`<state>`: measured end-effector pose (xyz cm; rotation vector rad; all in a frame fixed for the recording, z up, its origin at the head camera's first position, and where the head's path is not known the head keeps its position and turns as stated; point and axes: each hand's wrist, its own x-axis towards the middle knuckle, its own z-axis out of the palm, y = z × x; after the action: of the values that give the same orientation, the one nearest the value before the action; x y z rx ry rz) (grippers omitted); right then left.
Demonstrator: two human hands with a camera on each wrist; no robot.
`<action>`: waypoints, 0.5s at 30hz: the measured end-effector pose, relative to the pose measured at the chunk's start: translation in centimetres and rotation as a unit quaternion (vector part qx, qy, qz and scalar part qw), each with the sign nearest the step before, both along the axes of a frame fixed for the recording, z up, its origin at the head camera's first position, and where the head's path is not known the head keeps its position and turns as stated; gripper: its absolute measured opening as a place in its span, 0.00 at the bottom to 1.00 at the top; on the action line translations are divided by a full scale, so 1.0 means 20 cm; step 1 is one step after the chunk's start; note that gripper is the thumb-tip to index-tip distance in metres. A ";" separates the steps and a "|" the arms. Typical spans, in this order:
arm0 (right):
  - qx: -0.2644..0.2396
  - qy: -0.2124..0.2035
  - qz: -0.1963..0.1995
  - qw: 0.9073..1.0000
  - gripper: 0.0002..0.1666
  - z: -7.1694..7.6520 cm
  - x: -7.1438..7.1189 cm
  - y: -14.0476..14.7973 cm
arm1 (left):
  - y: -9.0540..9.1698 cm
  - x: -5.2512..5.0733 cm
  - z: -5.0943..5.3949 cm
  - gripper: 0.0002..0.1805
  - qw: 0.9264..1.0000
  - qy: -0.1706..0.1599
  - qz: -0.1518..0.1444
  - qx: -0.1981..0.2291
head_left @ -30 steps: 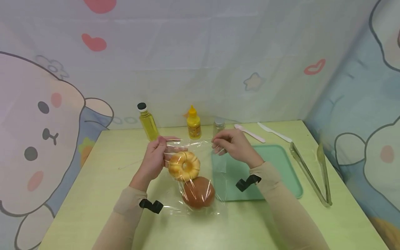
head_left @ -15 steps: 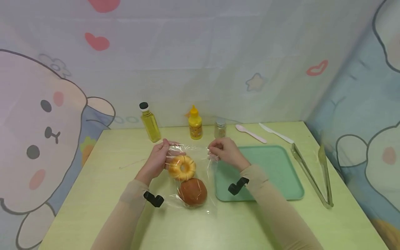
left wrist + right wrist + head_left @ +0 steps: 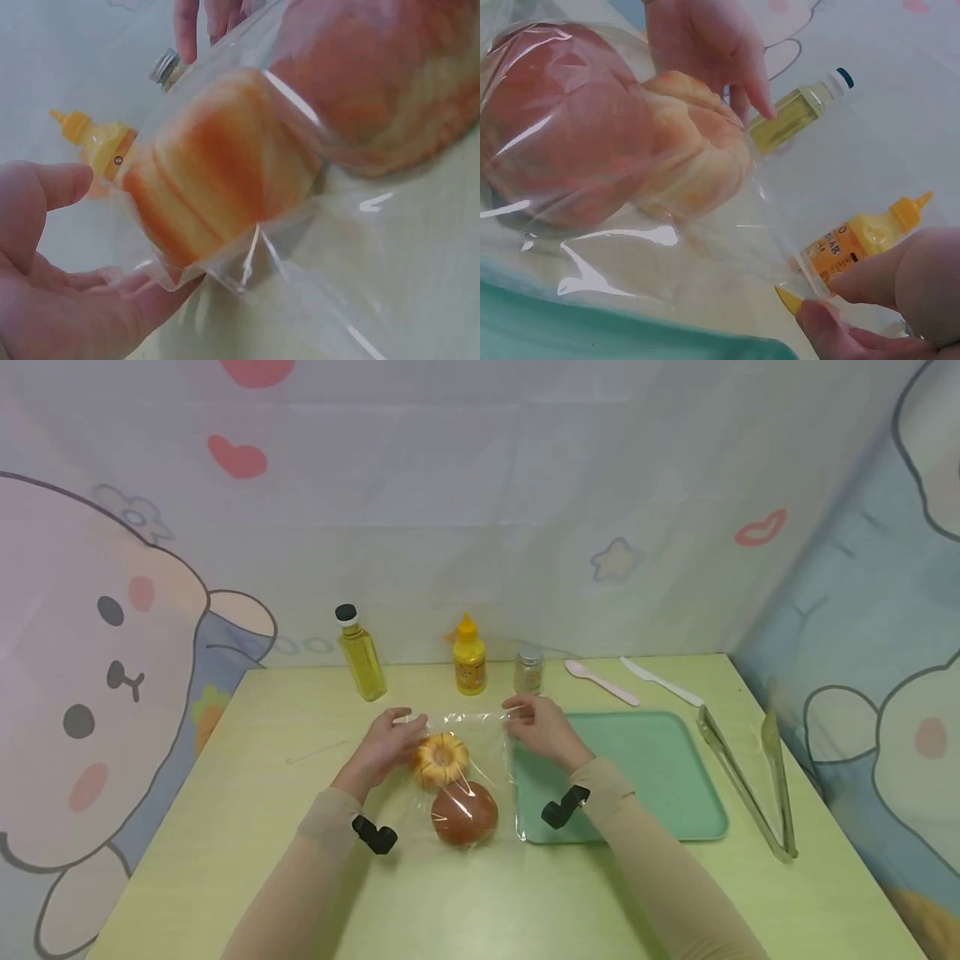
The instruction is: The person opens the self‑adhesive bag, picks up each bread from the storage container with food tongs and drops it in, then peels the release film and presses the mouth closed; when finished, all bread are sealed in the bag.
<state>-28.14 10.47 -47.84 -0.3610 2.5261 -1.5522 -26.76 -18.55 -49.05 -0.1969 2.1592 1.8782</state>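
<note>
A clear plastic bag (image 3: 491, 760) lies low over the table, holding a ring-shaped bread (image 3: 450, 767) and a round brown bun (image 3: 464, 814). My left hand (image 3: 388, 743) is at the bag's far left corner. In the left wrist view its thumb stands apart from the fingers, which lie under the bag's edge beside the ring bread (image 3: 217, 165). At the far right corner my right hand (image 3: 543, 727) pinches the bag's rim between thumb and finger, as the right wrist view of that hand (image 3: 885, 300) shows.
A green tray (image 3: 637, 777) lies to the right, partly under my right forearm. Metal tongs (image 3: 750, 785) lie beyond it. Along the back are an oil bottle (image 3: 363, 660), a yellow squeeze bottle (image 3: 469, 664), a small jar (image 3: 528, 672), a pink spoon (image 3: 603, 683) and a white knife (image 3: 663, 681).
The bag with both breads has come down toward the table. My left thumb has let go of the bag's edge, and that hand has shifted slightly lower. My right hand has moved left.
</note>
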 end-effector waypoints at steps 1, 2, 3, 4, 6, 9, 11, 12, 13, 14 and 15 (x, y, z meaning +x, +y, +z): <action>0.005 -0.001 0.001 1.000 0.23 -0.01 0.00 0.00 | 0.01 0.00 0.00 0.42 1.000 0.005 0.003 -0.006; 0.012 -0.002 0.001 1.000 0.23 -0.01 -0.01 0.01 | 0.01 0.00 0.00 0.42 1.000 0.011 0.006 -0.012; 0.018 -0.003 0.001 1.000 0.23 -0.02 -0.01 0.02 | 0.01 0.00 0.01 0.42 1.000 0.017 0.007 -0.018; 0.024 -0.002 0.001 1.000 0.23 -0.02 -0.01 0.02 | 0.02 0.00 0.01 0.42 0.999 0.022 0.008 -0.022; 0.036 0.003 0.001 0.999 0.24 -0.03 -0.02 0.04 | 0.02 0.00 0.01 0.42 0.999 0.036 0.006 -0.034; 0.044 0.011 0.002 0.999 0.26 -0.04 -0.03 0.07 | 0.01 -0.01 0.02 0.42 0.995 0.063 0.001 -0.071; 0.048 0.019 0.006 0.999 0.27 -0.03 -0.03 0.09 | 0.00 -0.01 0.01 0.41 0.991 0.080 -0.003 -0.105; 0.051 0.023 0.009 0.998 0.27 -0.03 -0.02 0.10 | -0.01 -0.01 0.01 0.41 0.988 0.088 -0.005 -0.123; 0.054 0.028 0.012 0.998 0.27 -0.02 -0.02 0.12 | -0.02 -0.01 0.01 0.40 0.985 0.097 -0.007 -0.141; 0.062 0.037 0.014 0.997 0.27 -0.02 -0.01 0.13 | -0.02 0.00 0.01 0.40 0.982 0.105 -0.011 -0.159; 0.070 0.044 0.017 0.996 0.27 -0.02 0.00 0.15 | -0.03 0.01 0.01 0.40 0.978 0.115 -0.015 -0.173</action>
<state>-28.20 13.55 -48.23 -0.4623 2.6611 -1.3675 -26.57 -19.20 -48.89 -0.0138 2.6216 1.5610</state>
